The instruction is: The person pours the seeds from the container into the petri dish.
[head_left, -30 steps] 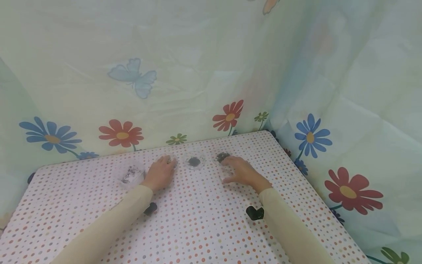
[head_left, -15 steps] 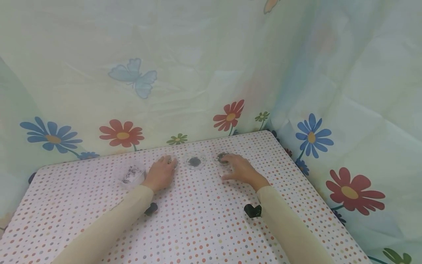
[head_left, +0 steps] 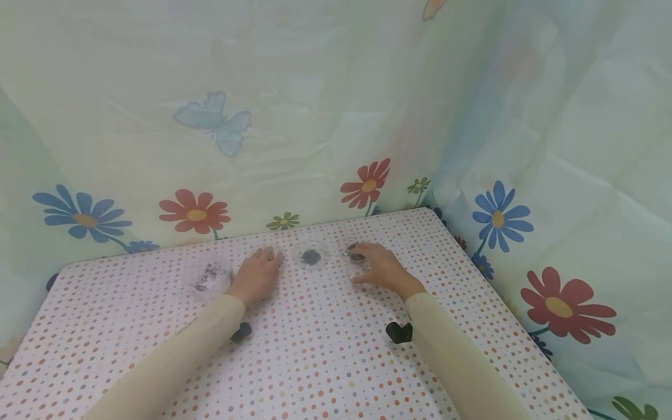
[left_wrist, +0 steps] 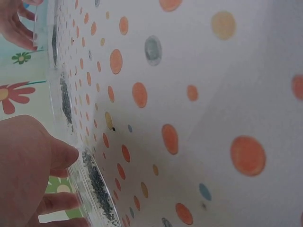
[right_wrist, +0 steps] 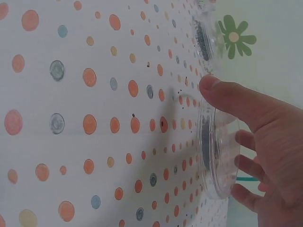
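Observation:
My left hand [head_left: 257,275] holds a clear round petri dish [left_wrist: 98,189] of dark granules by its rim, thumb on the near side and fingers on the other. In the head view that dish is mostly covered by the hand. To the right, my right hand [head_left: 385,269] grips a second petri dish [right_wrist: 215,151] between thumb and fingers, with dark material inside. Between the hands stands a third petri dish [head_left: 311,257], dark granules gathered in its middle. All three form a row near the table's back edge.
Left of the left hand sits a clear container [head_left: 209,277] with scattered dark bits. A dotted cloth [head_left: 315,361] covers the table, with a few dark specks near the right dish. Flower-printed sheets [head_left: 294,146] hang behind and at the right.
My right hand and forearm have shifted slightly left, with the fingers still at the right dish. The left hand and the middle dish look much the same.

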A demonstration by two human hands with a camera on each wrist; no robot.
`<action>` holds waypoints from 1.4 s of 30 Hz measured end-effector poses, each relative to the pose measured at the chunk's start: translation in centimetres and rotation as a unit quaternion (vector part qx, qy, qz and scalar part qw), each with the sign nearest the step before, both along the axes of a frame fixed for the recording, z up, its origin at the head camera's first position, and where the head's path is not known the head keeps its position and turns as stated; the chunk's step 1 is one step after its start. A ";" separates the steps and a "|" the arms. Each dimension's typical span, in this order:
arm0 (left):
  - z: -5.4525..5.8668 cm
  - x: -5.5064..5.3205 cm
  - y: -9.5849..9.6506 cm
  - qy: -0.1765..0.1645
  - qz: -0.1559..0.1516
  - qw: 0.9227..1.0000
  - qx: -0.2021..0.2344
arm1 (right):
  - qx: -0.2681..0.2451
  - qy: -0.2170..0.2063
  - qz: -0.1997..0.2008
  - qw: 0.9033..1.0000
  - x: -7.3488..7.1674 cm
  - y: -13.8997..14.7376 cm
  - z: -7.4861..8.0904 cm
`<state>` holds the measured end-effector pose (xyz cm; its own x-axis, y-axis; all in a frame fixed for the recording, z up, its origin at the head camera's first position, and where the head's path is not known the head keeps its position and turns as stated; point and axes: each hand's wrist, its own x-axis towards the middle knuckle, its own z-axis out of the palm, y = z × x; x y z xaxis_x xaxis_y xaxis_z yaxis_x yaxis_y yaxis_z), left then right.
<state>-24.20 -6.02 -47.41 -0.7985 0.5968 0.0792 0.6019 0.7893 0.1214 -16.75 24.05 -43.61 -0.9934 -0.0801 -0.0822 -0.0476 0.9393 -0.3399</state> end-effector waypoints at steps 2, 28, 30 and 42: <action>0.0 0.0 -0.1 0.003 -0.002 1.000 -0.001 | 0.002 -0.002 -0.001 1.000 -0.1 0.0 -0.1; 0.1 0.2 -0.1 -0.003 -0.001 1.000 0.009 | -0.011 0.005 -0.012 1.000 -1.2 -0.2 -0.9; 0.3 0.3 -0.1 -0.003 -0.001 1.000 0.008 | -0.009 0.008 -0.009 1.000 -1.3 -0.2 -0.9; 0.2 0.0 0.0 0.001 -0.002 1.000 0.007 | -0.014 0.003 -0.005 1.000 -2.3 -0.1 -0.7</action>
<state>-24.17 -6.03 -47.25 -0.7964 0.5983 0.0886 0.6047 0.7856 0.1307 -19.03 23.90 -44.33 -0.9947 -0.0717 -0.0736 -0.0400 0.9297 -0.3662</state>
